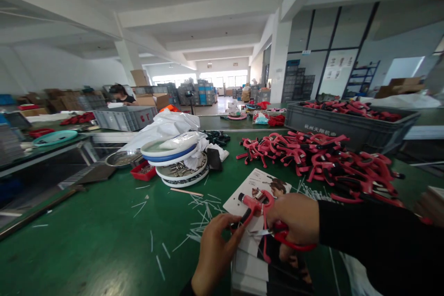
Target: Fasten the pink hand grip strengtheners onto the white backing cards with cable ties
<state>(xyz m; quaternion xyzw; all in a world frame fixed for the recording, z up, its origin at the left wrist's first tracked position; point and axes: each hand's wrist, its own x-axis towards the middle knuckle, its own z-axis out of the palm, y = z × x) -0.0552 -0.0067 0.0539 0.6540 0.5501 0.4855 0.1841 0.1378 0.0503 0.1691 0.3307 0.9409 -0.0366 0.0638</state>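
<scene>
My left hand (219, 245) pinches the black end of a red plastic tool (255, 207) at the lower middle. My right hand (294, 219) is wrapped round red-handled scissors (291, 239), whose metal blades point left at the tool's lower part. The tool lies above a stack of printed cards (250, 266), partly hidden by my hands. Behind it another printed card (248, 186) rests on the green table. Thin white strips (204, 212) are scattered left of my hands.
A heap of red and black tools (312, 155) lies right of centre, before a full grey crate (347, 125). Stacked round trays (182, 166) with metal parts and a red box (143, 171) stand at the left. A person (121, 96) sits farther back.
</scene>
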